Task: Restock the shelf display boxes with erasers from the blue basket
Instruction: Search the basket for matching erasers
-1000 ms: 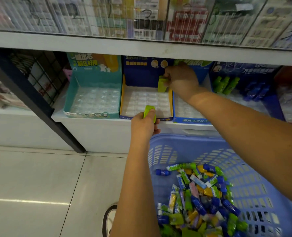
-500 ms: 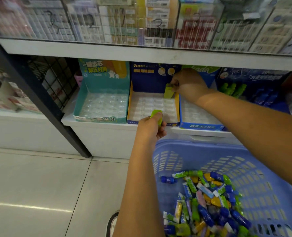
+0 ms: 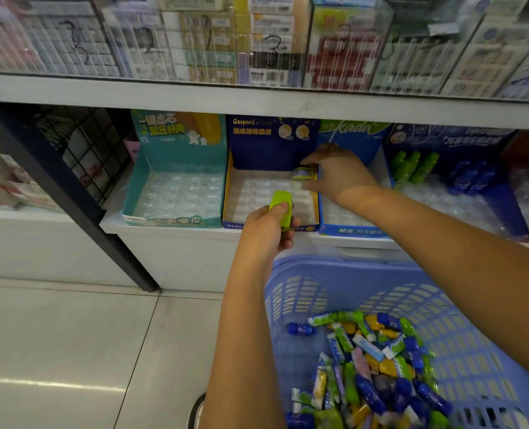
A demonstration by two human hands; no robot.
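Our right hand [image 3: 337, 174] pinches a green eraser [image 3: 303, 174] at the back right corner of the navy box [image 3: 271, 193], touching its tray. Our left hand [image 3: 268, 232] grips a second eraser [image 3: 281, 209] over the front edge. Set crooked, either may miss its slot and tip out toward the basket [image 3: 442, 305].

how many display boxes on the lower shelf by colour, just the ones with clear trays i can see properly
Teal box: 1
Dark blue box with yellow edge: 1
Bright blue box with green top: 1
Navy box holding green and blue erasers: 1
Total: 4
A reddish box at the far right edge is mostly cut off, so it is not counted.
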